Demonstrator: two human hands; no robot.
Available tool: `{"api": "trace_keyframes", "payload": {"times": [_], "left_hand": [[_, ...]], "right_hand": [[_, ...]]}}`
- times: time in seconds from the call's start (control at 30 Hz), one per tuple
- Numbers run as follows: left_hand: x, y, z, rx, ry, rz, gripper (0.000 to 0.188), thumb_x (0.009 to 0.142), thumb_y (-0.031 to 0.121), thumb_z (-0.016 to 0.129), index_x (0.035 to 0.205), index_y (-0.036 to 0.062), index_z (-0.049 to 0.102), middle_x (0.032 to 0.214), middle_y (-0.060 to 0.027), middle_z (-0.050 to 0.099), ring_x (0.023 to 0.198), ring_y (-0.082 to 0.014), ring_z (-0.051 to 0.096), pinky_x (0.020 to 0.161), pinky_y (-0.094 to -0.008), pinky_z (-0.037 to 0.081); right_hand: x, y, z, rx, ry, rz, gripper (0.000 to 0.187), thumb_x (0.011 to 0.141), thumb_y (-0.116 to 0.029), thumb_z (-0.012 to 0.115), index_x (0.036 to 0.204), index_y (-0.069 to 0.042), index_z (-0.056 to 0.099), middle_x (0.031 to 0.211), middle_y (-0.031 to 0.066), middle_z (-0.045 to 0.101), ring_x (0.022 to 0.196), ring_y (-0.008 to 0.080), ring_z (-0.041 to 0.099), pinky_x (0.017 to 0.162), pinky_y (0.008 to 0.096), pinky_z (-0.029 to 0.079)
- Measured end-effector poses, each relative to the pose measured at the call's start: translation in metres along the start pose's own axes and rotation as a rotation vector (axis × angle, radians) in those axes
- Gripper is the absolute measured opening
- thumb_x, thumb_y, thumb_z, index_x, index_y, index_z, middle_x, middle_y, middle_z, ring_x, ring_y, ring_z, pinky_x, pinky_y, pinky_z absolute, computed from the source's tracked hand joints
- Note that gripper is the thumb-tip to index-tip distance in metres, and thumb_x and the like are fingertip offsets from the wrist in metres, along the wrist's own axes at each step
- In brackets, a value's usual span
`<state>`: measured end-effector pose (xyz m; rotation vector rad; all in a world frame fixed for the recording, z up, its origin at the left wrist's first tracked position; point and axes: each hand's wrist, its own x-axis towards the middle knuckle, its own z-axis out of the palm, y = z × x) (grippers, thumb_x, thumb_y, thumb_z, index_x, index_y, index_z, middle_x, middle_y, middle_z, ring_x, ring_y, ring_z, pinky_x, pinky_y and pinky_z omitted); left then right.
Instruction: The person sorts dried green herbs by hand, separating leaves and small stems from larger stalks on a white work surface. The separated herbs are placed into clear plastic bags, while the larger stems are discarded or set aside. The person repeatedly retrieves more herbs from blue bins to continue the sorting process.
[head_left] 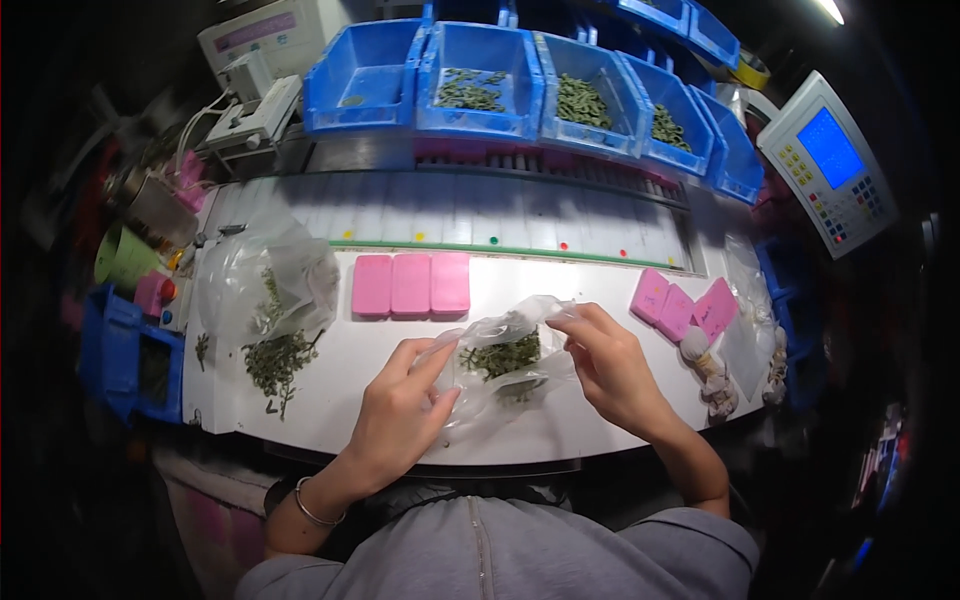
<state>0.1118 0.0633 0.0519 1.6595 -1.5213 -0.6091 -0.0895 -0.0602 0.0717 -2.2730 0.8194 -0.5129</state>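
A clear plastic bag [515,322] lies spread at the front middle of the white worktop, its mouth held apart between my hands. Inside it shows a heap of small dark-green pieces [508,356], too small to name. My left hand [400,412] pinches the bag's left edge between thumb and fingers. On the opposite side, my right hand [612,372] grips the upper right rim. Just beyond the bag, three pink rectangular blocks [411,284] stand in a row. To the left, a second clear bag [245,265] sits with loose green pieces [278,366] spilling from its opening.
Blue bins [478,120] line the back, several holding green pieces. More pink blocks [672,303] and whitish bundles [712,375] lie at right. A keypad with a blue screen [830,150] stands back right. Another blue bin [120,370] hangs at left. A green-edged lane [470,215] crosses behind.
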Motion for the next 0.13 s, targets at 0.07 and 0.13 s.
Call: {"api": "trace_keyframes", "payload": {"times": [0.07,0.13], "left_hand": [[0.004,0.004,0.003,-0.033,-0.014,0.008,0.046,0.07,-0.006,0.065,0.115,-0.0016,0.055,0.106,-0.0115,0.054,0.063,-0.0117,0.055,0.057,-0.0225,0.047],[0.007,0.01,0.004,-0.06,-0.056,0.0,0.045,0.074,-0.001,0.063,0.119,0.0008,0.053,0.107,-0.0111,0.054,0.064,-0.0159,0.058,0.061,-0.0252,0.049]], "right_hand": [[-0.002,0.002,-0.01,0.04,-0.027,0.065,0.036,0.073,0.011,0.048,0.107,0.002,0.054,0.101,0.0158,0.052,0.088,0.0294,0.055,0.075,0.0368,0.045],[-0.005,0.003,-0.017,0.094,-0.058,0.148,0.036,0.074,0.011,0.049,0.109,0.002,0.054,0.103,0.0157,0.052,0.089,0.0261,0.056,0.075,0.0359,0.046]]}}
